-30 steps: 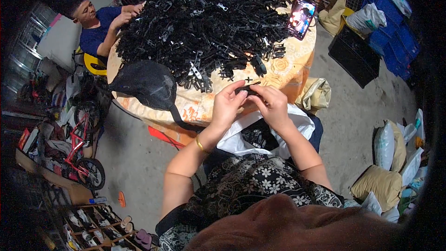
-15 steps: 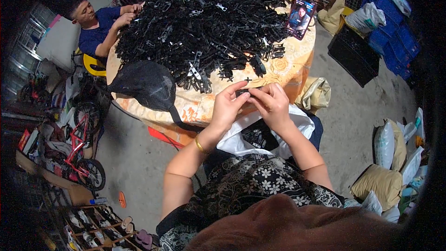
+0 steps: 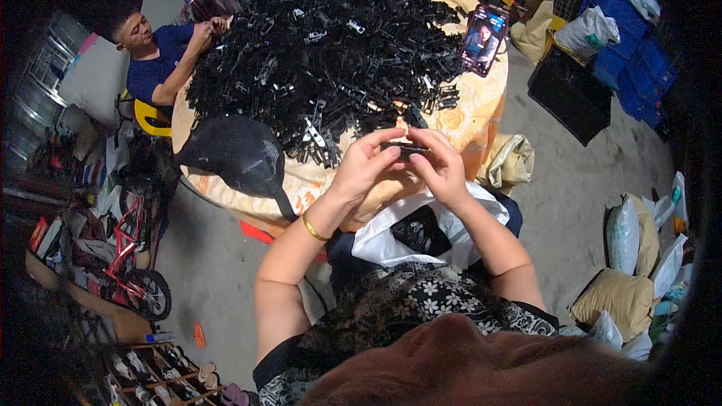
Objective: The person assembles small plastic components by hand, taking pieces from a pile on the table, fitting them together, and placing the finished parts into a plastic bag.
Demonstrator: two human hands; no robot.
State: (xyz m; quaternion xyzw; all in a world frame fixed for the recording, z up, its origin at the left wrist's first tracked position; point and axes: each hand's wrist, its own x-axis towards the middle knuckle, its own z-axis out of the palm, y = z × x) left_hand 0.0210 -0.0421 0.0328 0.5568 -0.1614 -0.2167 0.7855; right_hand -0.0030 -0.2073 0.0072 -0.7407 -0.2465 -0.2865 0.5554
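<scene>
Both bare hands raised over the near edge of a round bench [image 3: 481, 109] spread with a cream-and-orange patterned cloth. Left hand [image 3: 366, 168]: thumb and fingers nearly closed, pinching one end of a small, slim black part [image 3: 407, 151]. Right hand [image 3: 441, 171]: fingers curved, thumb opposed, closed to about the part's width at its other end. Part lies between the two sets of fingertips, roughly crosswise to the person; fine detail hidden by the fingers. A smooth gold-coloured bangle [image 3: 313, 228] on the left wrist.

Beyond the hands: a broad heap of black, plastic-looking parts [image 3: 323, 53], a few pale or shiny pieces among them, covering most of the bench. Left of the hands, near the bench edge, a rounded black mesh cap [image 3: 235, 156] with its strap hanging toward the near edge. To the right of the heap, a dark-framed phone [image 3: 483, 41], screen lit. Below the hands, at the person's lap, an open white sack [image 3: 380, 240] with black contents [image 3: 421, 231]. At the far left side, a co-worker in a dark blue shirt [image 3: 158, 68], both hands together beside the heap.
</scene>
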